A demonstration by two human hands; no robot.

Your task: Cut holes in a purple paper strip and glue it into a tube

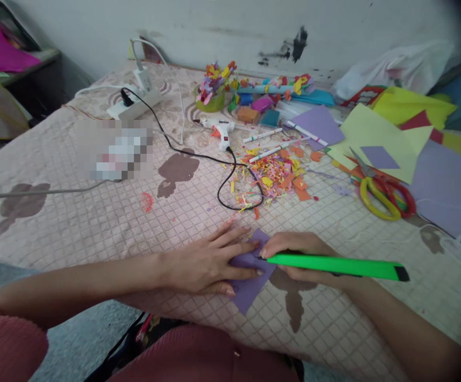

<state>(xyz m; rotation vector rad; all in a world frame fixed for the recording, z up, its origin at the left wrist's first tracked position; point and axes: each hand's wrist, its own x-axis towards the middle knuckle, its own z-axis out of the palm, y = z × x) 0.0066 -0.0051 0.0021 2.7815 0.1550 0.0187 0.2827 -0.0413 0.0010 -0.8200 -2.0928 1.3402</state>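
A small purple sheet (pixel 248 300) lies near the table's front edge, partly hidden beneath my hands. My left hand (pixel 202 264) is spread flat across its left side, fingers apart, pressing on it. At the sheet's right side, my right hand (pixel 299 246) is closed around a bright green utility knife (pixel 341 265) with a black end cap. The knife's body slants back over my right wrist, and its front end meets the sheet close to my left fingertips. Small marks show on the lower part of the sheet.
Paper scraps (pixel 274 178) lie beyond my hands, with a black cord (pixel 219 196) looping from a white glue gun (pixel 223 130). Scissors (pixel 381 196) rest on coloured sheets (pixel 377 127) at right. A power strip (pixel 135 103) and a green bowl of paper flowers (pixel 212 101) stand behind.
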